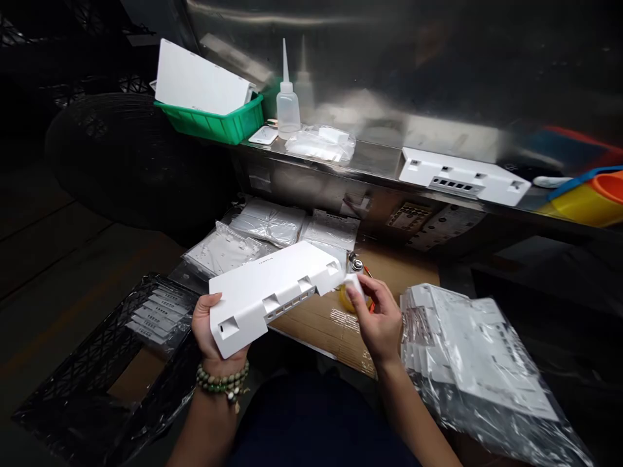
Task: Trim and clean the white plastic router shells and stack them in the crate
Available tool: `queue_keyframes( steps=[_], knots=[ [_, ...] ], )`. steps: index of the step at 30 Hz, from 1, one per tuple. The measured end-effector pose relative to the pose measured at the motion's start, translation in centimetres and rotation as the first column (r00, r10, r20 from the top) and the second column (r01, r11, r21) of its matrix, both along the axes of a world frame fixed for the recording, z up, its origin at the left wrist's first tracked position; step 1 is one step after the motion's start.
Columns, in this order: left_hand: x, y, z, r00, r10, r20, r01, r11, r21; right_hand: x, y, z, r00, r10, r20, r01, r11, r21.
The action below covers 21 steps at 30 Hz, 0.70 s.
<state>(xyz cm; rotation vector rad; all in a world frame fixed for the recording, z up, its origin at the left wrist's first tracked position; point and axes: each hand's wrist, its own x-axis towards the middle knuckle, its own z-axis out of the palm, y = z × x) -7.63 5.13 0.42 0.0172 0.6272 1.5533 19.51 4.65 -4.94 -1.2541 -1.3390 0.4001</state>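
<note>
My left hand (206,332) grips the left end of a white plastic router-like housing (272,279), thumb on its top face. The housing is tilted, with a row of port openings and several square recesses along its near edge. At its right end, my right hand (380,321) pinches a small white piece (354,284) between thumb and fingers; its exact kind cannot be made out. The piece is close to the housing's corner; whether they touch is unclear. Behind it are a small round metal-topped object (357,266) and a yellow ring-shaped item (346,299), partly hidden.
Cardboard (403,266) covers the bench. Bagged white panels (467,344) lie right, and wrapped panels (267,220) lie behind. A black crate (73,363) holds parts at left. The metal shelf (374,159) bears a green bin (214,123), a nozzle bottle (288,110) and another housing (457,172).
</note>
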Motion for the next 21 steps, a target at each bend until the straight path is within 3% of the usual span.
queue_keyframes(
  steps=[2, 5, 10, 13, 16, 21],
  knots=[
    [1.1, 0.1, 0.8, 0.996, 0.072, -0.052, -0.074, 0.997, -0.038, -1.9, -0.9, 2.6, 0.997, 0.071, 0.041, -0.075, 0.993, 0.096],
    [2.7, 0.1, 1.7, 0.985, 0.145, -0.088, -0.148, 0.989, -0.023, -3.9, -1.0, 4.4, 0.989, 0.124, 0.077, -0.134, 0.981, 0.142],
    [4.0, -0.2, 1.9, 0.980, 0.145, -0.137, -0.133, 0.987, 0.095, -5.0, -0.5, 4.4, 0.990, 0.094, 0.109, -0.109, 0.984, 0.141],
    [3.9, -0.2, 1.8, 0.988, 0.091, -0.125, -0.078, 0.992, 0.103, -5.1, -0.7, 4.2, 0.989, 0.089, 0.114, -0.105, 0.984, 0.141],
    [3.3, -0.2, 1.5, 0.987, 0.120, -0.104, -0.110, 0.989, 0.095, -4.6, -0.7, 4.2, 0.982, 0.112, 0.153, -0.137, 0.978, 0.159],
    [1.7, -0.4, 0.7, 0.984, 0.151, -0.090, -0.145, 0.987, 0.071, -2.0, -0.6, 4.6, 0.983, -0.162, 0.087, 0.141, 0.968, 0.208]
  ],
)
